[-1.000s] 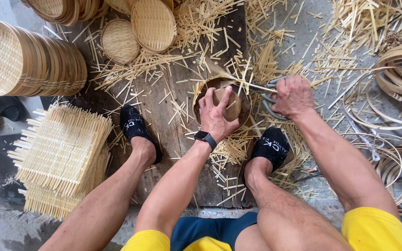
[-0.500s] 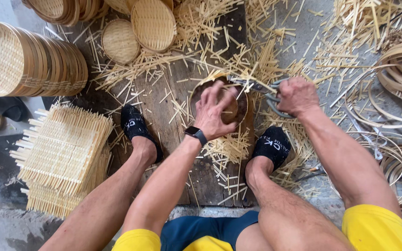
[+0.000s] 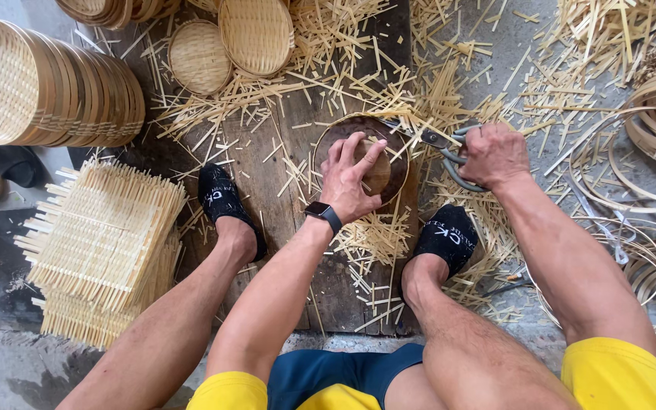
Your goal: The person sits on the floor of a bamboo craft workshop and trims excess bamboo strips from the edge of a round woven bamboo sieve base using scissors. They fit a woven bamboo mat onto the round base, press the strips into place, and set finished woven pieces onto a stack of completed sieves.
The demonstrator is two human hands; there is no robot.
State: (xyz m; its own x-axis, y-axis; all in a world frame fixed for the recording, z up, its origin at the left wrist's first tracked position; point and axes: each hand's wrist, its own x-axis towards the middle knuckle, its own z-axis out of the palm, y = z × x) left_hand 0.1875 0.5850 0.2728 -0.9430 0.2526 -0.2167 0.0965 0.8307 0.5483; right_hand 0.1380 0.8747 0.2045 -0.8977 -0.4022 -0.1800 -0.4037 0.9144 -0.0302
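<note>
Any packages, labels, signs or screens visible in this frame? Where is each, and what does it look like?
Smartwatch: on the left wrist; small dark rectangular screen, unlit, black strap.
Left sock: black, white printed lettering across the top.
Right sock: black, same white lettering.
No packages or signs visible.
</note>
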